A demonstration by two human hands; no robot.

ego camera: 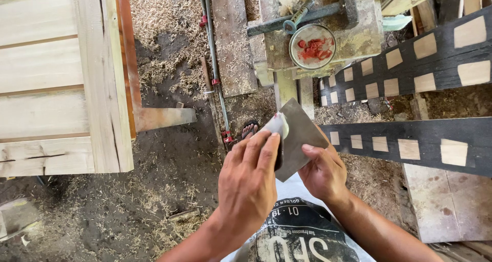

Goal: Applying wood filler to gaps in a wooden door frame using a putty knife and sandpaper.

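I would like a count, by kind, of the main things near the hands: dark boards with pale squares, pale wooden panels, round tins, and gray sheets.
Dark boards with pale squares: 2, the upper board and the lower board
Pale wooden panel: 1
Round tin with red pieces: 1
Gray sheet, held between the left hand and the right hand: 1
Total: 5

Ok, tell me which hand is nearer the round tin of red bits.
Right. The right hand, gripping the grey sandpaper sheet, sits almost straight below the round tin of red bits; the left hand lies further left.
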